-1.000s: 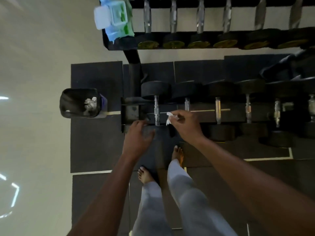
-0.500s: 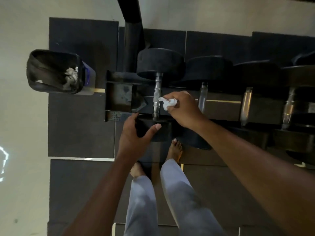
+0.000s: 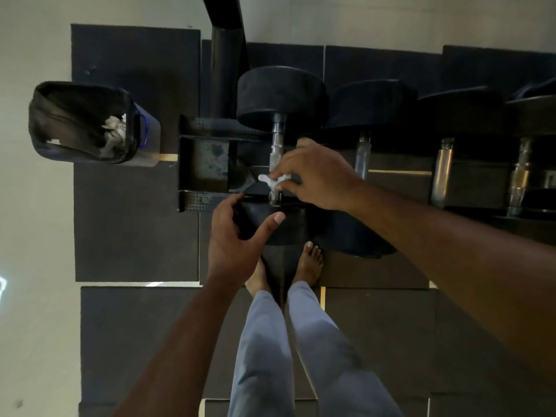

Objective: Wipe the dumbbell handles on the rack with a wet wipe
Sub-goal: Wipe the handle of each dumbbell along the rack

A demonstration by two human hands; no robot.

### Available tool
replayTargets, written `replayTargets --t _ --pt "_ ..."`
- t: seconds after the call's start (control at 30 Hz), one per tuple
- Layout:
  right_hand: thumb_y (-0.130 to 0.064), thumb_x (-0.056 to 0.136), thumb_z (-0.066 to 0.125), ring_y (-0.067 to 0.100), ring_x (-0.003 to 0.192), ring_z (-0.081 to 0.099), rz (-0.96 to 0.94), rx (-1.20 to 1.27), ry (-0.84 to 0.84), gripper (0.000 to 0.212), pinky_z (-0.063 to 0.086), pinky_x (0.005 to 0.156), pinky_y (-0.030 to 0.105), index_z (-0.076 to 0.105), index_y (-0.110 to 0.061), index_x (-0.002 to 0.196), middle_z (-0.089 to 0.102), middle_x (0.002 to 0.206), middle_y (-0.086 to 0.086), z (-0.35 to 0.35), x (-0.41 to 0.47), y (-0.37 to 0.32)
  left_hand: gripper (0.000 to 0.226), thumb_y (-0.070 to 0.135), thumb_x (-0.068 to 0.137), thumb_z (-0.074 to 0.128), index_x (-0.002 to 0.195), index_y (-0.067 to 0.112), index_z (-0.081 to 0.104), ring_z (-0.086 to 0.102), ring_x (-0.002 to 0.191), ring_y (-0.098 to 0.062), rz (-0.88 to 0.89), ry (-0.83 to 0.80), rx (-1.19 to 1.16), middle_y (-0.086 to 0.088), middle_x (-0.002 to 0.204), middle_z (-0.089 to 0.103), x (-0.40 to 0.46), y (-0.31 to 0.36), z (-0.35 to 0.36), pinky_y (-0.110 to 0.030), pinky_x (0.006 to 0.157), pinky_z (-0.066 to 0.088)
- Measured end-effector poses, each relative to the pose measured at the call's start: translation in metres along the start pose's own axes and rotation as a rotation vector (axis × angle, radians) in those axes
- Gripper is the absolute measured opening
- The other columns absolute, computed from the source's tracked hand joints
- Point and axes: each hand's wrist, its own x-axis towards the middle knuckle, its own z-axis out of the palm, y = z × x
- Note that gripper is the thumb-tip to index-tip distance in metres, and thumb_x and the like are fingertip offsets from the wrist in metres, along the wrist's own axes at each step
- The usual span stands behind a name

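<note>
While the left hand (image 3: 240, 236) grips the near head of the leftmost dumbbell (image 3: 279, 94) on the rack (image 3: 204, 164), the right hand (image 3: 316, 176) pinches a wet wipe (image 3: 272, 179) against its handle (image 3: 276, 145), which runs straight away from the person.

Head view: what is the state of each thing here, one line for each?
Right hand: pinches wipe against first handle.
Left hand: grips near head of first dumbbell.
Wipe: crumpled, on first handle.
Bin: open, used wipes inside.
Other dumbbells: resting on rack, untouched.
</note>
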Motion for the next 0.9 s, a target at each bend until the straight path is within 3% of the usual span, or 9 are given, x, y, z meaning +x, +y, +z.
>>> replayTargets --t 0.1,0.2,0.27,0.37,0.47,0.63,0.77,0.9 --pt "-0.039 0.096 0.074 0.014 0.106 0.049 -0.141 -0.159 -0.094 0.029 0.041 0.084 0.033 0.078 -0.034 0.125 0.071 0.114 -0.012 -0.001 0.002 0.003 0.084 0.072 0.076 0.080 0.143 0.027 0.054 0.052 0.121 0.008 0.008 -0.014 -0.001 0.016 0.131 0.051 0.003 -0.004 -0.002 -0.009 0.096 0.046" --pt "-0.038 0.098 0.071 0.016 0.109 0.049 -0.197 -0.206 -0.076 0.026 0.033 0.085 0.030 0.079 -0.031 0.122 0.072 0.113 -0.010 -0.001 0.010 0.001 0.086 0.075 0.075 0.079 0.142 0.027 0.056 0.054 0.123 -0.002 0.026 -0.014 0.002 0.013 0.132 0.051 0.006 -0.008 -0.002 -0.019 0.098 0.050" --pt "-0.041 0.099 0.068 0.017 0.114 0.049 -0.223 -0.258 -0.115 0.025 0.035 0.089 0.033 0.079 -0.033 0.120 0.067 0.110 -0.011 0.003 0.017 -0.006 0.085 0.077 0.074 0.079 0.140 0.028 0.056 0.053 0.123 0.002 0.034 -0.014 -0.001 0.013 0.132 0.051 0.007 -0.012 -0.002 -0.015 0.097 0.048" --pt "-0.052 0.100 0.064 0.021 0.120 0.040 -0.208 -0.358 -0.217 0.025 0.020 0.093 0.033 0.079 -0.037 0.114 0.043 0.109 -0.012 0.007 0.034 -0.016 0.084 0.079 0.074 0.078 0.138 0.030 0.057 0.050 0.124 0.006 0.051 -0.011 -0.012 0.014 0.131 0.050 0.007 -0.014 -0.002 -0.007 0.094 0.043" --pt "-0.060 0.099 0.064 0.025 0.126 0.028 -0.115 -0.443 -0.404 0.030 0.018 0.102 0.042 0.077 -0.035 0.109 0.034 0.121 -0.007 0.003 0.062 -0.028 0.085 0.082 0.072 0.077 0.137 0.031 0.057 0.050 0.124 0.005 0.069 -0.007 -0.023 0.013 0.131 0.050 0.008 -0.015 -0.003 -0.004 0.094 0.042" --pt "-0.047 0.100 0.067 0.033 0.142 0.020 0.002 -0.617 -0.610 0.038 0.016 0.120 0.053 0.070 -0.015 0.122 0.031 0.151 0.007 0.008 0.090 -0.049 0.087 0.083 0.070 0.079 0.138 0.034 0.055 0.049 0.129 -0.006 0.052 -0.021 -0.017 0.010 0.137 0.050 0.010 -0.016 -0.002 -0.009 0.095 0.040" --pt "-0.050 0.097 0.070 0.030 0.138 0.022 -0.005 -0.492 -0.520 0.028 0.016 0.117 0.051 0.075 -0.025 0.107 0.033 0.148 0.003 0.004 0.077 -0.044 0.087 0.081 0.070 0.079 0.139 0.034 0.054 0.049 0.130 -0.009 0.041 -0.022 -0.031 0.010 0.137 0.049 0.008 -0.016 0.000 -0.014 0.098 0.043" --pt "-0.055 0.091 0.075 0.015 0.127 0.038 -0.027 -0.290 -0.303 0.024 0.020 0.109 0.046 0.076 -0.036 0.106 0.046 0.118 -0.012 -0.011 0.039 -0.024 0.089 0.088 0.069 0.076 0.138 0.035 0.056 0.051 0.129 -0.007 0.048 -0.004 -0.049 0.012 0.135 0.051 0.008 -0.017 0.001 -0.026 0.103 0.051"
